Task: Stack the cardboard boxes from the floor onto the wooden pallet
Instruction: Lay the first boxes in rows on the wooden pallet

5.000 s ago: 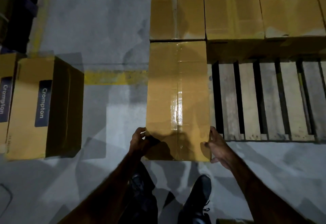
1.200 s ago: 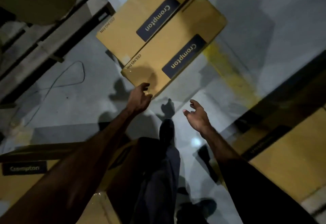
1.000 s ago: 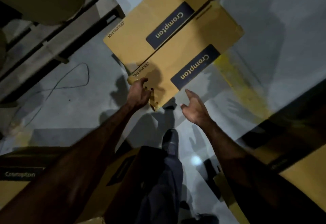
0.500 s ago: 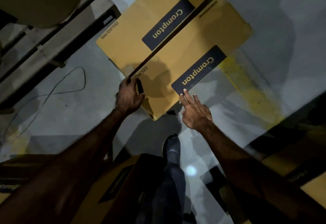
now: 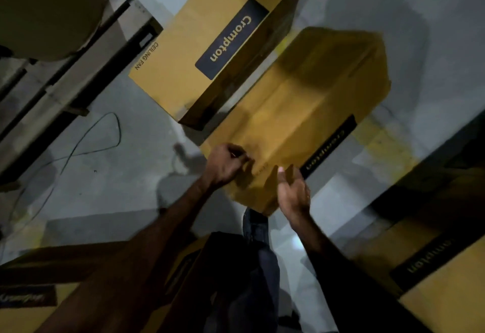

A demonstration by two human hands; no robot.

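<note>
Cardboard box [image 5: 301, 120], tilted and blurred, sat at the centre of my view, its near end gripped by both my hands. My left hand [image 5: 225, 166] curled its fingers over the near left corner; my right hand [image 5: 292, 193] cupped the near right corner, thumb up against the side. A second box [image 5: 210, 44] marked Crompton lay just beside it toward eleven o'clock on the grey floor [image 5: 118, 175]. More boxes showed at four o'clock [image 5: 446, 293] and eight o'clock [image 5: 39, 293]. Grey racking [image 5: 65, 83] ran along at ten o'clock.
</note>
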